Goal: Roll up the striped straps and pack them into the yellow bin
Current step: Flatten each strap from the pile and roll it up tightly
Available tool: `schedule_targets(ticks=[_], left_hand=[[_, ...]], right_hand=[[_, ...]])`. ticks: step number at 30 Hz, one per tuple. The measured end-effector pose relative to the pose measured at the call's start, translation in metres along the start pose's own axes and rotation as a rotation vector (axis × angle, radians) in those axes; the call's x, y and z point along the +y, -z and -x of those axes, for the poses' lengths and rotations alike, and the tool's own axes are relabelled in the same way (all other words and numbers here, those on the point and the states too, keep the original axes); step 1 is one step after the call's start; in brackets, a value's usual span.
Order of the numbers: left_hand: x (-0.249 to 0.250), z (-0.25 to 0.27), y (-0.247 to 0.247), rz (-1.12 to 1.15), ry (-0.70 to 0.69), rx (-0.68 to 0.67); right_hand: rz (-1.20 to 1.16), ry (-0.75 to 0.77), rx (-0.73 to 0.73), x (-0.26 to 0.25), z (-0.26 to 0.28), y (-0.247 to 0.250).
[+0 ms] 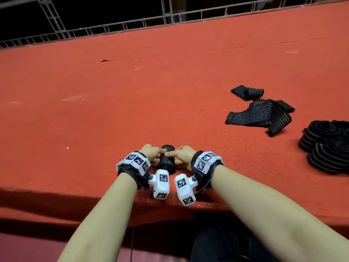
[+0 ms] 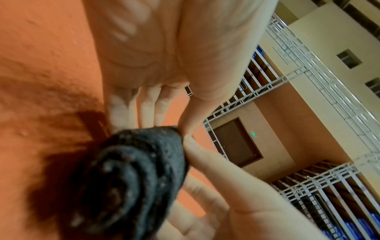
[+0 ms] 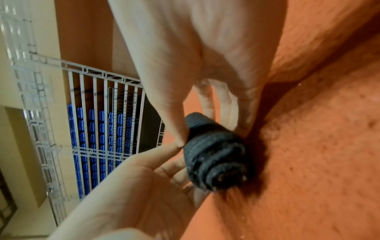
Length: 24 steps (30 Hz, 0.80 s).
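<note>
Near the front edge of the red counter [image 1: 113,91] lies a rolled strap [image 1: 167,159], black with thin pale stripes, and you have both hands on it. Your left hand [image 1: 151,154] is on its left side and your right hand [image 1: 184,155] is on its right side. Each grip is clamped on the roll: thumbs lie over the top and meet there, and the fingers [image 2: 144,110] curl round behind and under it. From the left wrist view you see the end of the roll [image 2: 131,178] as a tight dark spiral lying on the red cloth. The right wrist view shows the other end [image 3: 218,162] the same way, with your thumb tips touching just beside it.

Far off to your right lie two loose straps, a small folded one [image 1: 247,92] and a longer crumpled one [image 1: 264,116]. Past them, at the right edge of the head view, sits a pile of finished rolls [image 1: 324,146]. A white metal railing [image 1: 113,29] runs behind the counter.
</note>
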<state>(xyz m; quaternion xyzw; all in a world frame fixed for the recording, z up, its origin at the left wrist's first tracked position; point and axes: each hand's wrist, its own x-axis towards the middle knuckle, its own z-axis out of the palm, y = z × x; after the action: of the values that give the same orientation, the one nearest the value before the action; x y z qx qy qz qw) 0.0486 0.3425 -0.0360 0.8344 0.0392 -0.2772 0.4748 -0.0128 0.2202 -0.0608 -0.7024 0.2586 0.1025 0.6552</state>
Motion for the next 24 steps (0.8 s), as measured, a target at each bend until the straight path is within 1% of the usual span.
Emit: schedule_targets(ticks=[2, 4, 7, 11, 14, 16, 18, 20, 21, 22, 24], left_hand=[[0.002, 0.003, -0.003, 0.150, -0.002, -0.032], [0.009, 0.009, -0.007, 0.244, -0.050, -0.069], [0.025, 0.022, -0.020, 0.268, -0.140, -0.146], [0.047, 0.043, -0.048, 0.260, -0.226, -0.244], [0.058, 0.054, -0.076, 0.178, -0.282, -0.279], [0.067, 0.063, -0.096, 0.119, -0.312, -0.289], [0.076, 0.072, -0.116, 0.005, -0.381, -0.254], [0.084, 0.077, -0.135, -0.179, -0.522, -0.207], [0.087, 0.081, -0.143, -0.251, -0.589, -0.218], [0.088, 0.085, -0.151, -0.300, -0.640, -0.258], [0.091, 0.092, -0.168, -0.363, -0.690, -0.367]], right_hand=[[-0.166, 0.004, -0.066, -0.004, 0.007, 0.005], [-0.293, -0.007, -0.133, -0.009, 0.016, 0.011], [-0.432, -0.018, -0.197, -0.016, 0.030, 0.030], [-0.452, 0.096, -0.254, -0.011, 0.053, 0.067], [-0.400, 0.175, -0.128, -0.001, 0.066, 0.089], [-0.419, 0.199, -0.046, 0.004, 0.078, 0.104], [-0.493, 0.166, 0.033, 0.010, 0.087, 0.122], [-0.630, 0.108, 0.053, 0.013, 0.099, 0.141], [-0.701, 0.087, 0.071, 0.015, 0.104, 0.151], [-0.760, 0.077, 0.088, 0.017, 0.109, 0.160], [-0.858, 0.098, 0.103, 0.022, 0.118, 0.180]])
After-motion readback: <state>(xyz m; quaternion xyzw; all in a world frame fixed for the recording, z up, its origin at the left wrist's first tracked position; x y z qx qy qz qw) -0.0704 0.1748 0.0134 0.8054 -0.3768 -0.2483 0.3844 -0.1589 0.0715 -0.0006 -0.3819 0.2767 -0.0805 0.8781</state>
